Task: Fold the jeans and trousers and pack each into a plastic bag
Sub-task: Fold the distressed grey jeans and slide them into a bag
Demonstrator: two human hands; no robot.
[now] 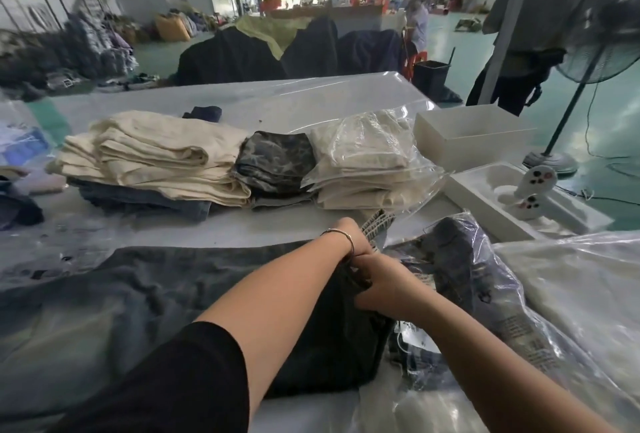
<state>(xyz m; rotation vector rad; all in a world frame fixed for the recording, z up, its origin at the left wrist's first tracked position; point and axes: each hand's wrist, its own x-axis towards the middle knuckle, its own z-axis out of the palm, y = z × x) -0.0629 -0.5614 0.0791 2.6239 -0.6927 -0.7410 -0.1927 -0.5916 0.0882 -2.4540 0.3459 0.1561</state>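
Dark washed denim fills the near part of the table (242,224): a pair of jeans (145,294) lies spread flat, running away to the left of both hands. The left hand (349,237), a thin bracelet (341,235) at its wrist, curls its fingers round the frayed grey hem (377,224) at the jeans' right end. Just below it and touching it, the right hand (388,285) grips a bunched fold of the same dark cloth, fingers bent over the edge.

Directly right of the hands lies a clear plastic bag (485,280) holding a folded dark patterned garment, its mouth turned toward the hands. Further right of that is another clear bag (571,280) with pale cloth inside.

Beyond the hands, across a bare strip of table, stands a row of folded clothes: a cream stack (152,155) resting on blue denim to the far left, a mottled dark folded pair (277,162) straight ahead, and bagged cream trousers (367,162) a little to the right. Past those, to the right, sit an open white box (474,136) and a white moulded tray (519,204) with two small round-headed devices in it. A standing fan (595,51) rises beyond the table's right edge.
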